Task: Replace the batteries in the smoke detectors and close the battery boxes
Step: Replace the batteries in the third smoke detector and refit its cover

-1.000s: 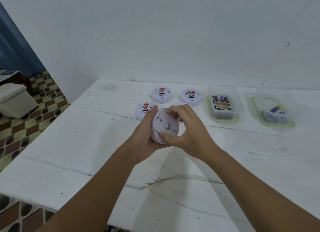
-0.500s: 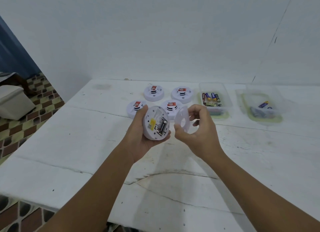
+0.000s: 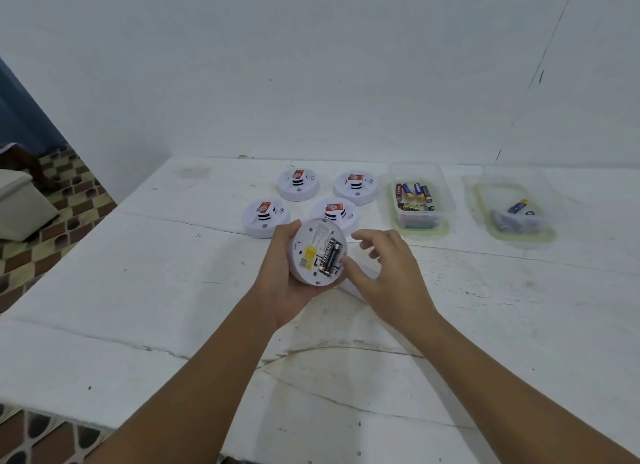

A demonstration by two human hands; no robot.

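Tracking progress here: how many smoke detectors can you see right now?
5. One opened detector in the left hand; four on the table: back left, back right, front left, front right. None look hidden.

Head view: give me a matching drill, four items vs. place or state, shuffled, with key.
Items
1. detector in the left hand
2. left hand
3. near tub
4. far tub

Places or states
A. farthest right on the table
B. back open, batteries showing
C. right beside the four detectors lying face up
D. grips the open detector from the left

Pairs: 1-B, 2-D, 3-C, 4-A
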